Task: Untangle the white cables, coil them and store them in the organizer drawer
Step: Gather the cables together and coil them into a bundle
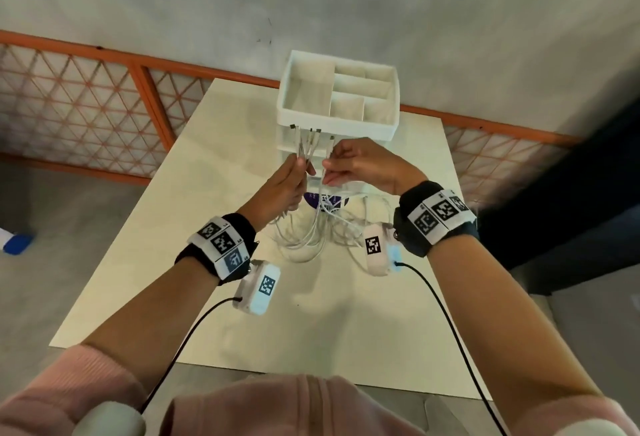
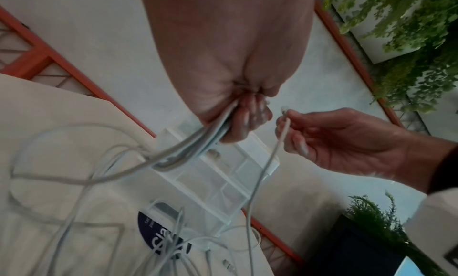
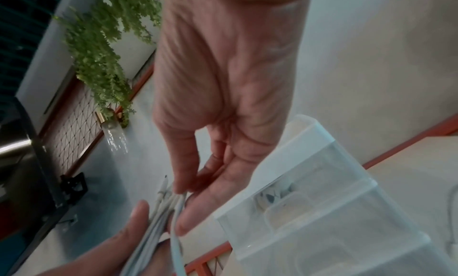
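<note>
Several white cables hang in a tangle from my two raised hands down to the pale table. My left hand grips a bundle of them in its fist, with the plug ends sticking up above it. In the left wrist view the bundle runs out of my left hand. Close beside it, my right hand pinches one single cable just below its plug, between thumb and fingers. The white organizer stands just behind both hands, its drawers hidden by them.
A round purple label lies on the table under the cables. The organizer's top has several open compartments. An orange lattice railing runs behind the table. A blue object lies on the floor at the left. Green plants hang nearby.
</note>
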Tool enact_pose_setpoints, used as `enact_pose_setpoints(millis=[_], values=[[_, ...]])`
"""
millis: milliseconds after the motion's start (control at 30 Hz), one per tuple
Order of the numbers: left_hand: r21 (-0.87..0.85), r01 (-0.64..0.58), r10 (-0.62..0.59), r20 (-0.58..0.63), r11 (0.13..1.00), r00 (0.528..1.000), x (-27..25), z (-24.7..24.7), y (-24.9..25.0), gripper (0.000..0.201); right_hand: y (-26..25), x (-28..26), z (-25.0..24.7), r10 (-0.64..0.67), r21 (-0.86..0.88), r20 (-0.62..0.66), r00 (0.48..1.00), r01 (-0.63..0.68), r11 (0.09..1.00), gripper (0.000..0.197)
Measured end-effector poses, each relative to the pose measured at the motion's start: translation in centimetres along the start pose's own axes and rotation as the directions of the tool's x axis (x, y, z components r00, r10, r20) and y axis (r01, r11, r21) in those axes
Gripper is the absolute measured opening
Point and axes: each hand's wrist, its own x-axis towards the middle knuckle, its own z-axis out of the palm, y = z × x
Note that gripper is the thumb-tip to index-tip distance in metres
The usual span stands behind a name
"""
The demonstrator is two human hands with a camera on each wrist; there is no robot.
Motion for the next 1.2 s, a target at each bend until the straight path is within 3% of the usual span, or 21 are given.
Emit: enact_pose_setpoints(millis=[133, 367, 467, 567, 667, 733, 800, 900, 967, 1067, 1133, 1200], values=[[0.02, -0.034, 0.033, 0.04, 0.999, 0.999, 0.0, 1.1, 0.3, 0.023, -0.4, 0.1, 0.4, 0.009, 0.125, -0.057, 0.998, -0.002, 0.992, 0.011], [0.179, -0.124, 0.113, 0.073, 0.976, 0.991, -0.7, 1.6, 1.9, 0.042, -1.5, 0.0, 0.0, -0.03, 0.068, -0.067, 0.997, 0.034, 0.997, 0.01], [0.182, -0.09, 0.081, 0.055, 0.979, 0.995, -0.1, 1.3, 1.8, 0.034, -1.7, 0.1, 0.0, -0.021, 0.022, -0.105, 0.994, 0.023, 0.999, 0.02], [0.187, -0.099, 0.097, 0.017, 0.977, 0.995, 0.4, 0.9, 2.4, 0.024, -0.8, 0.3, 0.0, -0.039, -0.152, -0.177, 0.983, 0.012, 0.988, 0.045], [0.065, -0.082, 0.082, 0.006, 0.995, 0.997, 1.0, 0.3, 3.3, 0.032, 0.4, 0.3, 0.5, -0.008, -0.1, 0.1, 0.995, 0.018, 0.995, 0.081], [-0.12, -0.094, 0.1, 0.05, 0.988, 0.994, 1.2, 0.1, 3.9, 0.037, 0.6, -0.1, 1.5, 0.009, -0.144, 0.284, 0.959, 0.034, 0.989, 0.084], [-0.263, -0.103, 0.13, 0.09, 0.959, 0.987, 1.3, 0.3, 4.9, 0.037, 0.6, 0.1, 2.9, 0.028, -0.225, 0.322, 0.946, 0.048, 0.973, 0.08], [-0.41, -0.136, 0.204, 0.125, 0.902, 0.971, 1.3, 0.4, 6.3, 0.034, 1.1, 1.5, 4.6, 0.085, -0.378, 0.245, 0.966, 0.014, 0.926, 0.054], [-0.456, -0.155, 0.231, 0.116, 0.876, 0.966, 1.3, -0.3, 6.8, 0.034, 1.9, 2.4, 5.0, 0.07, -0.578, 0.142, 0.987, 0.026, 0.816, 0.039], [-0.453, -0.158, 0.189, 0.023, 0.877, 0.982, 1.2, -2.5, 7.5, 0.035, 2.9, 2.5, 3.6, -0.053, -0.722, -0.102, 0.993, -0.037, 0.69, 0.042], [-0.408, -0.154, 0.149, -0.046, 0.9, 0.988, 0.9, -3.8, 8.2, 0.036, 4.1, 2.0, 2.0, -0.088, -0.706, -0.233, 0.969, -0.106, 0.7, 0.054], [-0.267, -0.169, 0.14, -0.124, 0.949, 0.982, 0.4, -4.8, 8.3, 0.036, 5.2, 2.0, 0.5, -0.148, -0.697, -0.276, 0.95, -0.092, 0.712, 0.058]])
